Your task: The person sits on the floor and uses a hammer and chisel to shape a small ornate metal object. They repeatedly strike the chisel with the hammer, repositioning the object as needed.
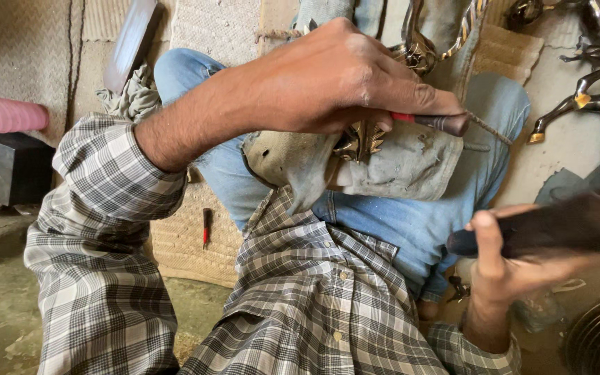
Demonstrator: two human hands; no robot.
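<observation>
Left hand (335, 80) closed around a punch (439, 123) with red band, tip toward 3 o'clock, pressed down on a spiky brass piece (361, 141). Right hand (505, 267) at 4 o'clock, gripping a dark handle (550, 229), blurred, head not visible; probably a hammer lifted to strike. Brass piece resting on a grey cloth (411, 163) over the lap, seemingly as padding. No containers visible. More metal figures (578, 101) at 2 o'clock.

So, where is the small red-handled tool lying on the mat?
In the head view, the small red-handled tool lies left of centre on the woven mat, between the checked sleeve and the jeans-clad leg.
</observation>
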